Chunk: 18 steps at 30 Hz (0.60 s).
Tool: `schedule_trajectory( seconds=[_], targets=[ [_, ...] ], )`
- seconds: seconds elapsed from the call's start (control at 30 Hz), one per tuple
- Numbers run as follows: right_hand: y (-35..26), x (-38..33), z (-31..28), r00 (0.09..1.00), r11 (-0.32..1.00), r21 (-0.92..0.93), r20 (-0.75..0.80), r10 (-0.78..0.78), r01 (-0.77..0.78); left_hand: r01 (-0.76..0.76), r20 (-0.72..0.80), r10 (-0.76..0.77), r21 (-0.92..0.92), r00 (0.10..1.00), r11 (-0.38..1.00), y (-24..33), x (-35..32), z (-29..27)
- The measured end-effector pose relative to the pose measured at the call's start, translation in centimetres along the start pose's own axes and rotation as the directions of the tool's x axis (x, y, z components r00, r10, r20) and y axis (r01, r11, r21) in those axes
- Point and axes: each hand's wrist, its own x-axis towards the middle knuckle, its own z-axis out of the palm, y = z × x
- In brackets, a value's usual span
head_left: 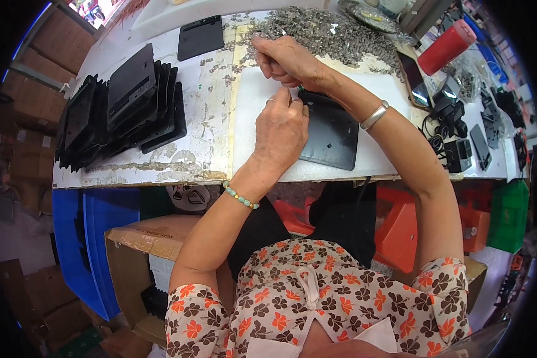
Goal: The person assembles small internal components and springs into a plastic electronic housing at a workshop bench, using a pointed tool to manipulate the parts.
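A flat black plastic panel (331,134) with small holes lies on a white foam sheet (376,164) in front of me. My left hand (280,128) is at the panel's left edge with its fingers curled together; whatever they pinch is hidden. Just beyond it, my right hand (286,62) is raised in a closed fist over the panel's far left corner. A tiny bit of green shows below the fist, but what the fist holds cannot be made out.
Stacked black panels (131,89) stand at the left, and one lies farther back (200,37). Small metal pieces (328,36) are heaped behind my hands. At the right are a red cylinder (447,46), a phone (414,79) and black adapters with cables (450,113). A blue bin (95,238) stands below the table.
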Motion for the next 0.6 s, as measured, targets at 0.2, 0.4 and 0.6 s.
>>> schedule_trajectory(
  seconds=[0.2, 0.4, 0.6],
  targets=[
    [0.5, -1.0, -0.5, 0.993, 0.992, 0.054, -0.03, -0.112, 0.114, -0.003, 0.008, 0.003, 0.006, 1.0, 1.0, 0.2, 0.2, -0.2],
    [0.6, -2.7, -0.4, 0.96, 0.965, -0.043, -0.1, -0.262, 0.259, 0.0, 0.002, 0.0, -0.009, 1.0, 1.0, 0.2, 0.3, -0.3],
    [1.9, -3.4, 0.1, 0.897, 0.912, -0.104, -0.168, -0.409, 0.397, 0.007, -0.008, -0.008, -0.028, 1.0, 1.0, 0.1, 0.2, -0.5]
  ],
)
